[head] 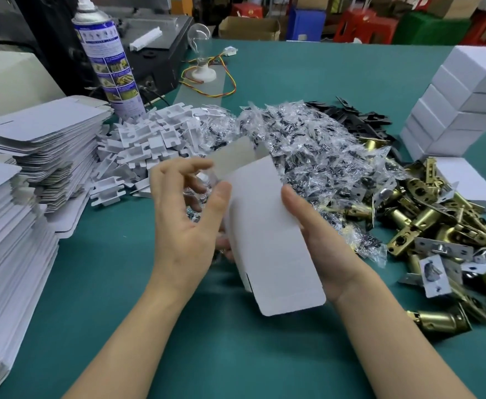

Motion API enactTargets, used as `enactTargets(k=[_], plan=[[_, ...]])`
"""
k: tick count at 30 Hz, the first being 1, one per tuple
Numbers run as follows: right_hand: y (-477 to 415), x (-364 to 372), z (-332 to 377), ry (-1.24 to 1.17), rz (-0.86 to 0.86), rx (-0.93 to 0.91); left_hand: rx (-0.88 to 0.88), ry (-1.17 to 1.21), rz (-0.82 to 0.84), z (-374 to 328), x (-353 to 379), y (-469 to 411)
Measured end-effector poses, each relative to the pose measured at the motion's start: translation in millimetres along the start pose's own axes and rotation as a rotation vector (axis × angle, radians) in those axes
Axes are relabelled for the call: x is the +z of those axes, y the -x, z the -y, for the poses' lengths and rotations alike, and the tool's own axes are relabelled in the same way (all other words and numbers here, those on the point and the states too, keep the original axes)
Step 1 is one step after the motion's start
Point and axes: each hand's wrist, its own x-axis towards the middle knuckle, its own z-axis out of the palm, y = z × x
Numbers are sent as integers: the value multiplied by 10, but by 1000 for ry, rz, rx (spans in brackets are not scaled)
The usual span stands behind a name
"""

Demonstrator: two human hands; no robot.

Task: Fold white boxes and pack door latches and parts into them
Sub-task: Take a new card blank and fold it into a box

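Observation:
A white box (267, 231), partly folded with its far flap raised and its near flap hanging down, is held above the green table (213, 355). My left hand (190, 217) holds its left side, thumb on the front face and fingers spread behind. My right hand (316, 240) grips the right edge with the thumb on top. Brass door latches (449, 231) lie heaped to the right. Small clear bags of screws (302, 142) are piled behind the box. White plastic inserts (144, 142) lie left of the bags.
Stacks of flat white box blanks (34, 145) fill the left side. Finished white boxes (463, 105) are stacked at the far right. Black plates (359, 116) lie behind the bags. A spray can (106, 59) and a light bulb on a wired base (200, 47) stand at the back.

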Motion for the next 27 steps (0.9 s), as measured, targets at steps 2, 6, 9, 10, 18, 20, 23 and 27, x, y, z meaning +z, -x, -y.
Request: enactTargets(k=[2,6,9,10,18,20,23,27], plan=[[18,37,73,-49,22,-59,-180,150,35,-21,19,12],[7,-14,29,-68,-22,-108,-348,335,245,-61,82,28],[-30,-9,12,-43,-80,-168,-377,435,276,-88,113,64],[-47,-34,3,-31,-79,-187,-385,457,276,-89,108,67],[-107,-31,-12,74,-176,-297,-449,439,261,-67,66,57],[-117,-19,-22,93,-187,-316,-466,421,243,-51,65,57],[-130,-5,-37,175,-221,-358,-473,379,215,-20,62,62],[-166,-19,-53,312,-306,-447,-469,346,200,14,87,81]])
